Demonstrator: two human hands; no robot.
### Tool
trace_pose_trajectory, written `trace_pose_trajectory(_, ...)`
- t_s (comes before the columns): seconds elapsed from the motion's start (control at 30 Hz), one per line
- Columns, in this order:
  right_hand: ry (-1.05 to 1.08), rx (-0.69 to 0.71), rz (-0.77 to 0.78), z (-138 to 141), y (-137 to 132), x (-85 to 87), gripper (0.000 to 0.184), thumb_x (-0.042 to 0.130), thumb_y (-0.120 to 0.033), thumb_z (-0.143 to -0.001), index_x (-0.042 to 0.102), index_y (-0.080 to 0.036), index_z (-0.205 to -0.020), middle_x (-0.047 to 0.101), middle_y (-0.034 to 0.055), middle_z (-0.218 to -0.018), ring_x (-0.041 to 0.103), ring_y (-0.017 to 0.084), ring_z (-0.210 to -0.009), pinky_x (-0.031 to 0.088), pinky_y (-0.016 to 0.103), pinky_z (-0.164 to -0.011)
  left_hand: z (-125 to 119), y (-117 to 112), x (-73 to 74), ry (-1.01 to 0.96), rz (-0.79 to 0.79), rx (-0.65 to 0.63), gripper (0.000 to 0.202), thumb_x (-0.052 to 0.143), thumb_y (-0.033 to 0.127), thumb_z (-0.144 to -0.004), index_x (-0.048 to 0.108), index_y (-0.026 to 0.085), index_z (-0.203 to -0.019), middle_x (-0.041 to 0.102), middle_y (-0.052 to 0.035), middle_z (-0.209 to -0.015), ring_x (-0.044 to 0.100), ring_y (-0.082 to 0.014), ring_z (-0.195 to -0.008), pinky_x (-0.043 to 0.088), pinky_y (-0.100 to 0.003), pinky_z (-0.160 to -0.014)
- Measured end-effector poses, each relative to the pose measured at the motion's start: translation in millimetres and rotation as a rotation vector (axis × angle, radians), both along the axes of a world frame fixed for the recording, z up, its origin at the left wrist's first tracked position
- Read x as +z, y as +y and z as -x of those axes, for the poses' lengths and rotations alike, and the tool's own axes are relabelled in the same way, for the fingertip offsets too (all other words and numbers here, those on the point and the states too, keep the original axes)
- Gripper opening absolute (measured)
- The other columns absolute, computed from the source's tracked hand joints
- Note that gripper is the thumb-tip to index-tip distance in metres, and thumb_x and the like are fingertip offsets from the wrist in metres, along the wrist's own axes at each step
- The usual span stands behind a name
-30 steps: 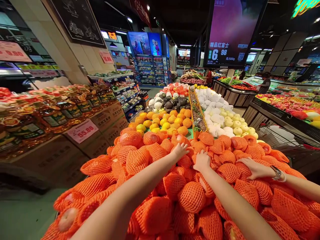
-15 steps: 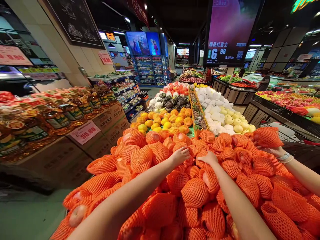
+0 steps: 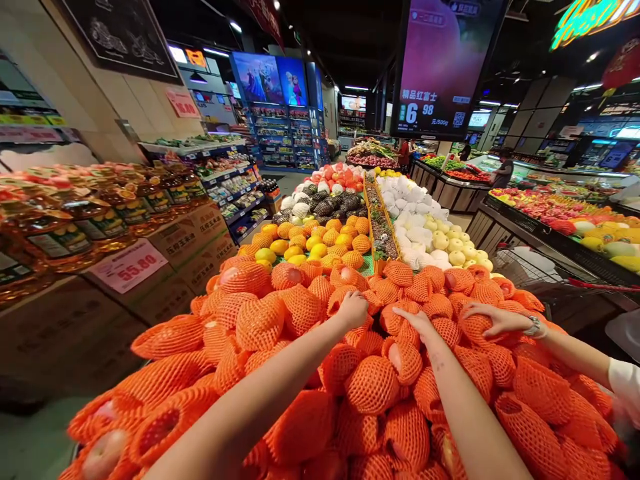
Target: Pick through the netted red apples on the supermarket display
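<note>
The mound of fruits in orange foam nets (image 3: 372,385) fills the foreground, spreading from the lower left edge to the lower right and lying under both of the person's hands; a few nets gape and show pale, rounded skin. Left of it, cardboard boxes (image 3: 195,233) printed for corn oil carry rows of oil bottles (image 3: 60,240). A screen (image 3: 440,60) reading 6.98 hangs above the aisle, and a blue shelf unit (image 3: 277,127) stands at the back. Beyond the mound lie white-wrapped fruits (image 3: 405,200) and round pale-yellow fruits (image 3: 456,258) to the right of a narrow divider (image 3: 383,223), with loose and netted orange and yellow fruits (image 3: 295,249) to its left. A pink price card (image 3: 130,265) marked 55.80 is on the front of the boxes.

The left hand (image 3: 353,311) rests among the far nets, fingers curled close together; whether they pinch a fruit is hidden. Just beside it, the right hand (image 3: 419,323) has one digit stretched over a netted fruit and the others out of sight, so its grip cannot be told. Farther right, another person's hand (image 3: 495,320) curves around a netted fruit, with a wristwatch (image 3: 535,326) at the wrist
</note>
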State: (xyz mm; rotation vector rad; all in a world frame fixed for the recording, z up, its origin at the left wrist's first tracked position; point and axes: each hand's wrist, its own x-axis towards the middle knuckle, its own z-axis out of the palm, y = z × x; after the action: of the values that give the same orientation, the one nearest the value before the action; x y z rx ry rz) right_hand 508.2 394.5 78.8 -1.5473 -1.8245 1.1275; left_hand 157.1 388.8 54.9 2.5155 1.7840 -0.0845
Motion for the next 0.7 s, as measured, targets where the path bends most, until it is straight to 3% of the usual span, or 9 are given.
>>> trace_pose_trajectory(0.07,-0.097,0.180,0.055,-47.0,0.9,22.7,0.033,0.094,-0.008,-0.065,0.075,-0.009,-0.091,0.062,0.0082,-0.111,0.060,0.020,-0.111,0.044,0.033,-0.117,-3.7,-6.2,1.5,-0.074,0.003,0.040,0.023,0.050,0.024,-0.103,0.068,0.013,-0.113,0.070,-0.0091,-0.116,0.061,-0.0228,-0.121,0.042,-0.048,-0.113)
trace_pose_trajectory(0.17,-0.181,0.314,0.057,-73.2,-2.9,38.2,0.056,0.085,0.000,-0.050,0.080,-0.014,-0.104,0.061,0.0071,-0.119,0.058,0.019,-0.119,0.037,0.024,-0.119,-14.3,-14.7,1.6,-0.165,0.004,0.070,0.037,0.040,0.028,-0.106,0.058,0.015,-0.136,0.064,-0.0119,-0.134,0.058,-0.0256,-0.130,0.031,-0.058,-0.123)
trace_pose_trajectory(0.23,-0.228,0.296,0.013,-60.4,-7.0,41.6,0.056,0.078,0.005,-0.053,0.079,-0.012,-0.107,0.059,0.0075,-0.125,0.049,0.017,-0.132,0.025,0.021,-0.124,-23.5,-16.7,0.4,-0.192,0.017,0.064,0.045,0.043,0.036,-0.106,0.051,0.017,-0.146,0.055,-0.0143,-0.149,0.049,-0.0293,-0.142,0.020,-0.063,-0.127)
trace_pose_trajectory(0.3,-0.278,0.191,-0.049,-32.3,-10.3,44.7,0.045,0.073,0.008,-0.063,0.077,-0.007,-0.105,0.056,0.0092,-0.130,0.041,0.016,-0.139,0.017,0.022,-0.126,-32.9,-14.9,-2.3,-0.191,0.053,0.026,0.056,0.053,0.043,-0.102,0.046,0.017,-0.151,0.047,-0.0153,-0.156,0.044,-0.0308,-0.147,0.022,-0.060,-0.128)
trace_pose_trajectory(0.33,-0.301,0.117,-0.081,-15.6,-11.5,46.7,0.037,0.071,0.006,-0.071,0.076,-0.005,-0.106,0.056,0.0104,-0.131,0.042,0.016,-0.138,0.019,0.024,-0.127,-37.4,-13.0,-4.3,-0.181,0.080,-0.001,0.062,0.058,0.045,-0.099,0.044,0.017,-0.153,0.046,-0.0156,-0.157,0.044,-0.0307,-0.146,0.027,-0.056,-0.128)
trace_pose_trajectory(0.4,-0.341,-0.045,-0.126,16.5,-13.7,51.4,0.024,0.074,-0.006,-0.089,0.072,-0.002,-0.113,0.057,0.0129,-0.127,0.053,0.019,-0.125,0.038,0.030,-0.119,-45.6,-7.9,-9.5,-0.143,0.147,-0.058,0.074,0.069,0.046,-0.092,0.042,0.019,-0.155,0.045,-0.0156,-0.157,0.047,-0.0308,-0.143,0.040,-0.049,-0.120)
trace_pose_trajectory(0.47,-0.380,-0.177,-0.143,39.4,-17.8,55.9,0.026,0.071,-0.020,-0.104,0.069,-0.007,-0.126,0.059,0.0113,-0.122,0.061,0.019,-0.110,0.050,0.029,-0.104,-52.3,-2.4,-15.0,-0.087,0.196,-0.083,0.084,0.076,0.042,-0.087,0.038,0.020,-0.158,0.044,-0.0168,-0.157,0.049,-0.0331,-0.140,0.049,-0.048,-0.112)
trace_pose_trajectory(0.57,-0.465,-0.245,-0.112,51.1,-32.0,59.6,0.029,0.078,-0.021,-0.103,0.071,-0.012,-0.130,0.062,0.0092,-0.116,0.062,0.023,-0.106,0.051,0.027,-0.094,-58.0,4.6,-19.6,-0.009,0.205,-0.070,0.090,0.082,0.038,-0.082,0.037,0.020,-0.158,0.047,-0.0188,-0.151,0.049,-0.0371,-0.138,0.052,-0.052,-0.106)
trace_pose_trajectory(0.7,-0.536,-0.214,-0.065,60.2,-66.3,53.5,0.042,0.083,-0.022,-0.099,0.069,-0.007,-0.135,0.059,0.0141,-0.121,0.057,0.034,-0.117,0.050,0.037,-0.102,-59.6,5.9,-17.3,0.031,0.185,-0.102,0.095,0.086,0.046,-0.076,0.041,0.018,-0.155,0.053,-0.0181,-0.144,0.051,-0.0369,-0.135,0.053,-0.051,-0.104)
